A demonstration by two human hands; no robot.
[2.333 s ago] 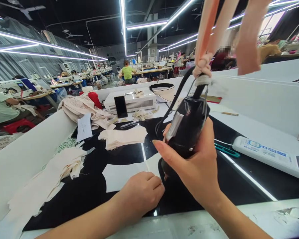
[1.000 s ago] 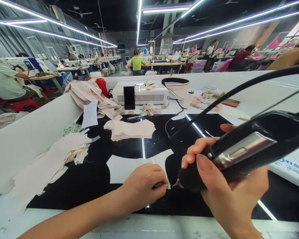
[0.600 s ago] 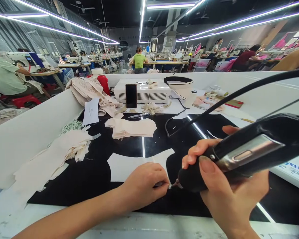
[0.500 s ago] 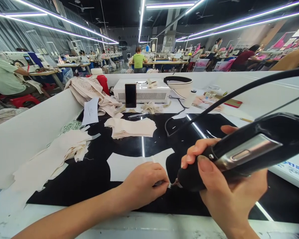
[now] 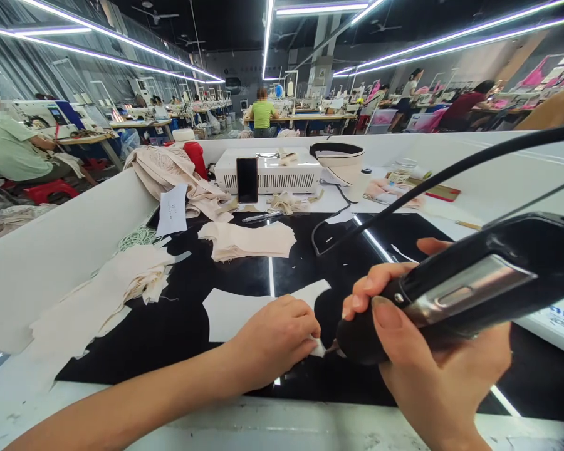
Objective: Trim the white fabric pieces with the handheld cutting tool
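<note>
My right hand (image 5: 418,344) is wrapped around a black corded power tool (image 5: 470,294) with a silver panel on its side. Its narrow metal tip (image 5: 333,346) points left, close to one corner of a white cut piece (image 5: 235,312). That piece lies flat on the black board (image 5: 178,338); I cannot tell whether it is cloth or paper. Closed at its right end, my left hand (image 5: 277,335) pinches the piece near this corner, and covers part of it. Beyond it rests a stack of cream fabric pieces (image 5: 249,241).
More cream pieces (image 5: 103,294) are heaped at the left, beside green cord (image 5: 138,238). A phone (image 5: 247,180) leans against a white vented box (image 5: 286,178). The tool's black cable (image 5: 432,181) arches over the right side. Co-workers sit at sewing tables beyond the low white wall.
My left hand has shifted slightly up, and its fingers have moved a little off the corner, so more of the white piece shows beside the tip. My right hand has barely moved.
</note>
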